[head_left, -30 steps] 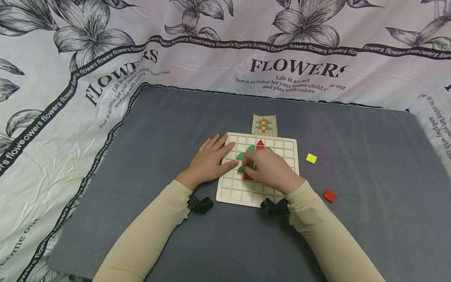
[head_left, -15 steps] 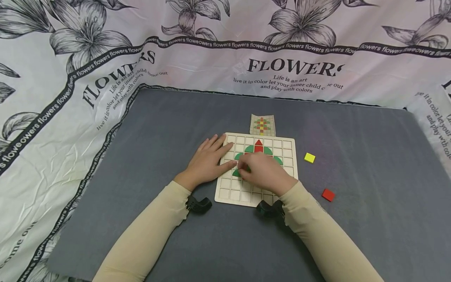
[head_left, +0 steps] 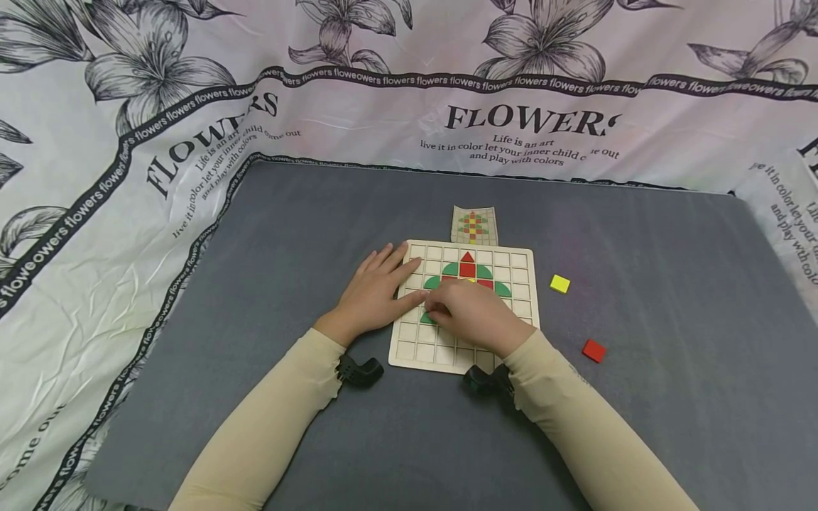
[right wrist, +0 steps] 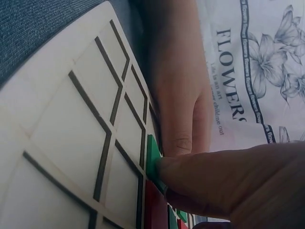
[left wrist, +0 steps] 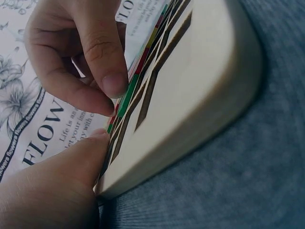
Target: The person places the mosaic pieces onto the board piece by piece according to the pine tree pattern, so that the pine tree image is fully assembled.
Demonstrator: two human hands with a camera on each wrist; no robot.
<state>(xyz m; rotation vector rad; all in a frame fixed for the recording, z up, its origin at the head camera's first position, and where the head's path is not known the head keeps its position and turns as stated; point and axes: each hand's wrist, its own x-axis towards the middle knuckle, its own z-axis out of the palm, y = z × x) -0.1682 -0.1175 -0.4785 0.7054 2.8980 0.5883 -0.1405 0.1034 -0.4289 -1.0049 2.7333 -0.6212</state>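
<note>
My left hand [head_left: 373, 294] rests with spread fingers on the left edge of a pale wooden grid board [head_left: 418, 352]. Over the board's middle, the right hand [head_left: 476, 316] has its fingers curled, and its thumb and a finger pinch a green quarter-round tile [right wrist: 152, 155] lying at a grid cell. In the right wrist view a red tile [right wrist: 155, 205] sits beside it. Farther up the board lie a red triangle [head_left: 468, 257], a red square [head_left: 467, 270] and more green rounded tiles [head_left: 503, 289]. The right hand hides the central cells.
A small pattern card [head_left: 474, 221] with a coloured tree lies behind the board. To the right are a loose yellow square tile [head_left: 559, 284] and a loose red square tile [head_left: 594, 350] on the grey table [head_left: 671, 298]. A flower-printed sheet [head_left: 358, 121] surrounds the table.
My right hand has shifted slightly left and down over the board, uncovering more red and green tiles near the top. The left hand stays on the board's edge.
</note>
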